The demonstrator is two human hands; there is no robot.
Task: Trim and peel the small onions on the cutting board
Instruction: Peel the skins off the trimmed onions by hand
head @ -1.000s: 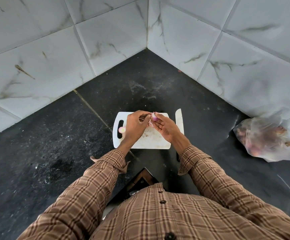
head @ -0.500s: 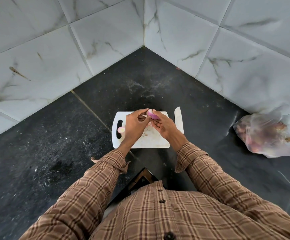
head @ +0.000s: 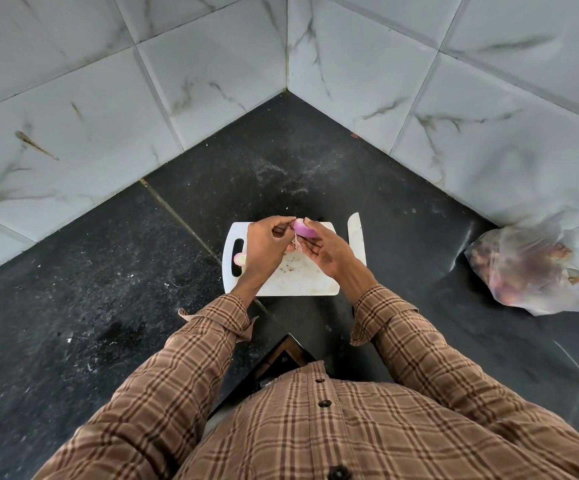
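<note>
Over the far edge of the white board (head: 298,282), the right hand (head: 327,252) holds a small purple onion (head: 303,229), its fingers curled under and round the bulb, so that grip is closed on the onion. The left hand (head: 267,245) pinches a strip of loose skin (head: 295,242) that hangs from the onion's near side; its fingers are curled tight on that strip. A second onion piece (head: 240,259) lies on the board's left end beside the handle slot. The knife (head: 356,233) lies along the board's right edge, touched by neither hand. A clear bag (head: 527,268) of more onions sits well apart on the dark bench (head: 108,289), far right by the wall.

Likely risks: the thin skin may tear short and leave patches on the bulb, or the smooth peeled onion may slip from the fingers and roll off the board onto the gritty bench.

No brand, label or writing can be read anywhere.
</note>
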